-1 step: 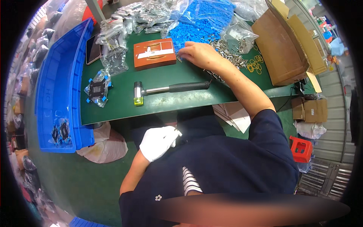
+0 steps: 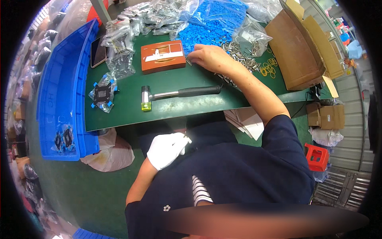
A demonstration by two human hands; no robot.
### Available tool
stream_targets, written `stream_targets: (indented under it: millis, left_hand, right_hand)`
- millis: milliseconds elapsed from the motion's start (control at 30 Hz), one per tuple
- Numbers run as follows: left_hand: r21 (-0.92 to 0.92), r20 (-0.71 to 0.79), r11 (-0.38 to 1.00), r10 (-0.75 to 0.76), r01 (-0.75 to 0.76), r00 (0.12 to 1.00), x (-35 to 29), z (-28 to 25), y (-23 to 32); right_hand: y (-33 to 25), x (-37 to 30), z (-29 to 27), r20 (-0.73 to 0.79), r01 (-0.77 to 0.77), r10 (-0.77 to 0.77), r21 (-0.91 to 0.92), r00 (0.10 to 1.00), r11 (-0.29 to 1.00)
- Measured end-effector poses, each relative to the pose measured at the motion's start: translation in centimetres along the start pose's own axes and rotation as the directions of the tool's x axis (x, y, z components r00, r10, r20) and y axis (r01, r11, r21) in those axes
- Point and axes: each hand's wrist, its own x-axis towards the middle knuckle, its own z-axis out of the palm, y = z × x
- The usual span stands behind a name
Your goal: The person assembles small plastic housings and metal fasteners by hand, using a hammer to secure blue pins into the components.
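Observation:
My bare right hand (image 2: 209,57) reaches over the table, fingers pinched together beside the right edge of a reddish-brown block (image 2: 163,67). At its fingertips shows a small metal pin (image 2: 189,62). Close to my lap, my left hand (image 2: 167,150) wears a white glove with the fingers curled in; a small bit of something shows at the fingertips, too small to name. A mallet (image 2: 179,94) with a black grip and a yellow-and-black head lies in front of the block. Behind my right hand spread a heap of metal pins (image 2: 242,59) and many small blue pieces (image 2: 215,24).
On the green table (image 2: 127,103) lie a black bracket with blue tips (image 2: 103,95), a phone (image 2: 98,52), plastic bags (image 2: 121,59) and yellow rubber bands (image 2: 268,68). A blue crate (image 2: 59,87) stands at left, an open cardboard box (image 2: 294,51) at right. A red stool (image 2: 317,157) is on the floor.

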Motion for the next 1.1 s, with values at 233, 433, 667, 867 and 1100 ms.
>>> stream_targets:
  millis: [233,433,667,867,1100]
  left_hand:
    - [-0.036,0.025,0.998,-0.042,0.042,0.999,-0.1,-0.1,0.0]
    - [-0.044,0.014,0.998,-0.043,0.043,0.999,-0.1,-0.2,0.3]
    - [-0.085,0.006,0.994,-0.068,0.068,0.998,-0.2,-0.2,0.4]
    - [-0.023,-0.001,0.999,-0.031,0.031,1.000,-0.5,0.0,0.1]
    - [-0.032,0.015,0.999,-0.030,0.030,0.999,-0.6,-0.1,0.9]
  right_hand:
    - [2.0,0.0,-0.7,0.041,0.316,-0.314,-0.065,0.948,0.946]
    - [-0.5,-0.3,-1.9,0.043,-0.059,0.067,-0.155,0.997,0.986]
    - [-1.1,0.2,-1.1,0.232,-0.080,0.141,-0.253,0.962,0.964]
    - [-2.1,0.3,-1.5,0.339,-0.024,0.122,-0.278,0.933,0.960]
    - [-1.0,-0.3,-2.4,0.416,0.009,0.094,-0.239,0.904,0.971]
